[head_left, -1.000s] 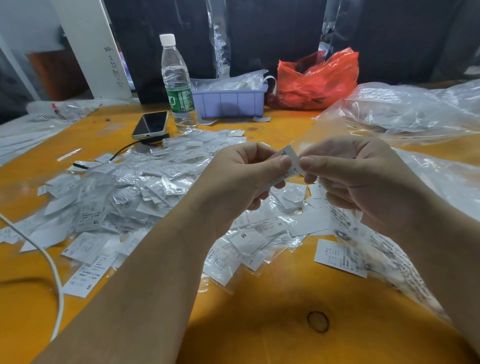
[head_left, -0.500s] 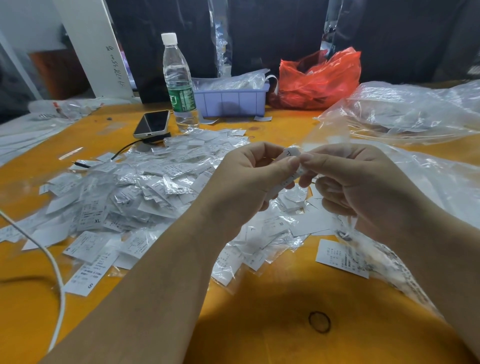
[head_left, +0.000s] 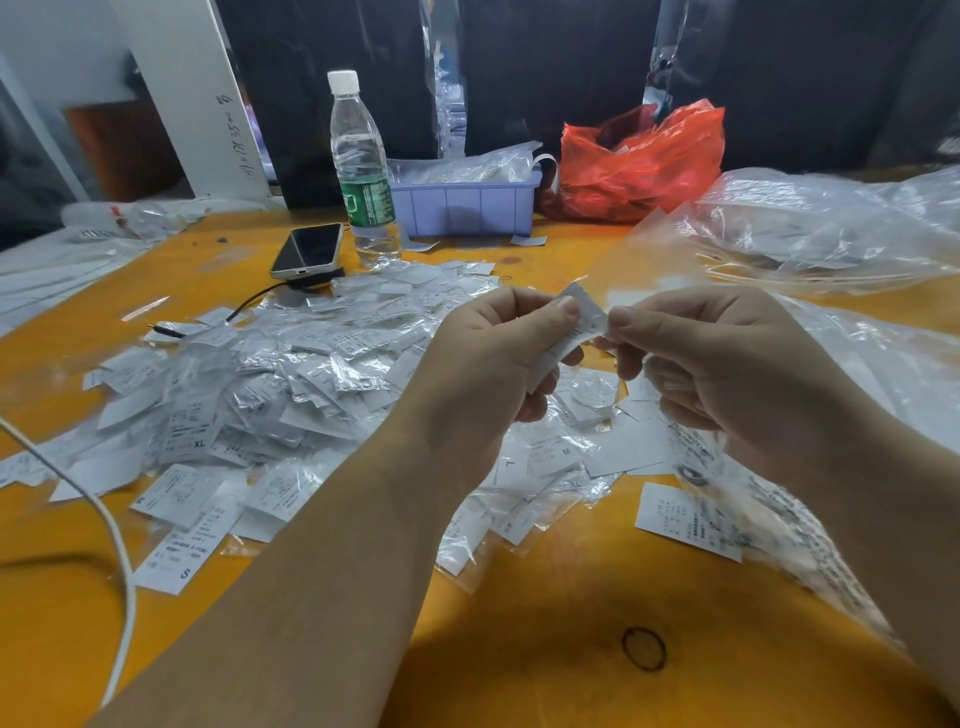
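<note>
White cable (head_left: 118, 545) snakes down left of the tag pile (head_left: 270, 384) on the orange surface (head_left: 519, 623). Behind the pile sit a phone (head_left: 307, 249), then a water bottle (head_left: 363, 176), then a purple tray (head_left: 467, 205) stuffed with clear film. Over the pile's right edge, the left hand (head_left: 493, 364) has its grip pinched on a small white tag (head_left: 587, 319), thumb on top, held up off the pile. The right hand (head_left: 727, 374) meets it there, its grip nipping the tag's other end between thumb and forefinger. The tag might be in a clear sleeve, too blurry to swear to. Farther right of the pile are a red bag (head_left: 639, 161) at the back and crumpled clear bags (head_left: 831, 228).
</note>
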